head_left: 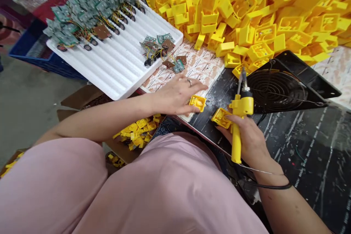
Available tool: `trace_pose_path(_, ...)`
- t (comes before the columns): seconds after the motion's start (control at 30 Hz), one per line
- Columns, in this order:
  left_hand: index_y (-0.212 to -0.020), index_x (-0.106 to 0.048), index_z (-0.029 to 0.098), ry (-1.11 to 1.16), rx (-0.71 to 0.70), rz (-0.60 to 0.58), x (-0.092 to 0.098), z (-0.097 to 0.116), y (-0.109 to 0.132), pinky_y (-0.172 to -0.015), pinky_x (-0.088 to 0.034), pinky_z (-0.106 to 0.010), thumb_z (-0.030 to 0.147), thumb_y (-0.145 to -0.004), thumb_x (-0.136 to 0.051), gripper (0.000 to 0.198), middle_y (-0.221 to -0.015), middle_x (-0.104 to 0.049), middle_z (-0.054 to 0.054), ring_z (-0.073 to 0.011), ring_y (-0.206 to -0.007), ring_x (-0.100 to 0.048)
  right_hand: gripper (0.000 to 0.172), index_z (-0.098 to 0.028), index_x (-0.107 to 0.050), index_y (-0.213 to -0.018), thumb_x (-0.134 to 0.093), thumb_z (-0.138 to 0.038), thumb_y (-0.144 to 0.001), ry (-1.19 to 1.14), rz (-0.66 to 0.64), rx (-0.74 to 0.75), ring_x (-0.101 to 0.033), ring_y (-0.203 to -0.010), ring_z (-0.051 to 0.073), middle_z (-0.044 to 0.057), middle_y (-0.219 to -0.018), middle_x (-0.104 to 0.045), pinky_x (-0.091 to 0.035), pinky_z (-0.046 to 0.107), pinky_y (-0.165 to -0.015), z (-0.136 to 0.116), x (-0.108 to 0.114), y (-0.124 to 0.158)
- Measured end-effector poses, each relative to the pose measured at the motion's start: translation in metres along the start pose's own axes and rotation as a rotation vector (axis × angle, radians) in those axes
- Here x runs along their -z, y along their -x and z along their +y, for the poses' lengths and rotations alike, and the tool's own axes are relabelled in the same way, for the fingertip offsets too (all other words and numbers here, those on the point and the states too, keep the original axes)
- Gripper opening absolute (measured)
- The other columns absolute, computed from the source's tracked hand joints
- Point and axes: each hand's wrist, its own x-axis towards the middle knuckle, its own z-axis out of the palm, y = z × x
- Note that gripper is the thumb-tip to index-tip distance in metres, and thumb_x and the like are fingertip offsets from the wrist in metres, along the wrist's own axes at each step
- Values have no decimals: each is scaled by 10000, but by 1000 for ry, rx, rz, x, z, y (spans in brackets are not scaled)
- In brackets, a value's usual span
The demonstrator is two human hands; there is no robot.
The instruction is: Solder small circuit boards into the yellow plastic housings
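- Yellow plastic housing (197, 103): on black bench mat (307, 142), touching spread fingertips of left hand (178, 93).
- Looks light, stiff, hollow; best held by outer walls.
- Right hand (245, 140) wraps yellow-handled soldering iron (236, 142); second housing (221, 118) lies against its fingers.

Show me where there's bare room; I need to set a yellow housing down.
The black mat right of the right hand, below the black fan, has the most room. The white foam tray's ribbed middle is open too. Crowded: the yellow housings and the circuit boards at the tray's far end.
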Motion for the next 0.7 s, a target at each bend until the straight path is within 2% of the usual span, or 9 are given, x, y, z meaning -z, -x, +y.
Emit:
trace_pose_path(0.07, -1307, -666, 202, -118, 181, 125, 25, -23, -3, -1114, -388, -544, 533, -997, -612, 456, -1339, -705, -105, -326, -1241, -612, 245, -220, -594, -1219, -656, -355, -1024, 8, -25, 15, -694, -778, 203, 33, -937, -739, -571, 366, -810, 0, -2, -3)
trace_pose_path(0.13, -1113, -745, 211, -214, 386, 229, 45, -49, -6, -1101, -359, -576, 520, -985, -607, 361, -1146, -737, -86, -322, -1208, -582, 284, -213, -602, -1214, -685, -390, -1008, 9, -15, 22, -702, -783, 207, 36, -934, -744, -575, 394, -868, -1, -1, -4)
trace_pose_path(0.23, -882, -772, 235, -203, 561, 213, 59, -77, -11, -1069, -379, -588, 433, -873, -719, 205, -858, -717, -42, -292, -1059, -615, 364, -194, -612, -1205, -796, -349, -932, 44, 70, 22, -736, -824, 207, 69, -1032, -775, -581, 388, -895, -2, 5, -5)
trace_pose_path(0.33, -728, -743, 229, -82, 666, 192, 60, -84, -14, -1052, -439, -576, 243, -766, -748, 41, -741, -695, -25, -275, -936, -656, 307, -205, -641, -1159, -815, -237, -909, 73, 119, 25, -755, -814, 190, 51, -1022, -795, -593, 360, -898, -4, 13, -5)
trace_pose_path(0.4, -682, -722, 215, 81, 731, 281, 67, -82, -15, -1019, -487, -574, 188, -751, -735, 75, -701, -669, -23, -239, -815, -642, 251, -218, -654, -1167, -757, -177, -941, 77, 119, 14, -763, -797, 181, 23, -972, -800, -606, 347, -886, -8, 17, -6)
trace_pose_path(0.47, -690, -712, 214, 340, 733, 424, 81, -81, -15, -954, -537, -547, 216, -757, -779, 94, -694, -645, -19, -196, -731, -612, 292, -221, -652, -1235, -694, -119, -964, 86, 143, -20, -760, -753, 170, 0, -923, -797, -618, 322, -835, -12, 17, -7)
trace_pose_path(0.53, -798, -704, 158, 631, 640, 544, 101, -79, -17, -922, -567, -506, 261, -799, -824, 158, -776, -675, -14, -145, -757, -653, 366, -219, -639, -1303, -653, -71, -968, 87, 158, -61, -759, -730, 163, -7, -913, -795, -626, 306, -804, -16, 13, -10)
trace_pose_path(0.63, -1122, -562, -28, 895, 527, 509, 126, -71, -26, -975, -497, -466, 251, -1006, -652, 315, -1053, -711, -35, -64, -956, -707, 301, -230, -646, -1273, -660, -139, -985, 50, 106, -84, -794, -891, 214, 50, -1081, -806, -646, 396, -924, -19, 1, -16)
trace_pose_path(0.7, -1144, -485, -50, 991, 486, 454, 131, -60, -34, -991, -505, -441, 217, -1070, -542, 282, -1109, -712, -52, -45, -967, -710, 272, -226, -637, -1253, -695, -253, -988, 12, 56, -93, -792, -984, 260, 97, -1154, -796, -642, 481, -980, -20, -8, -19)
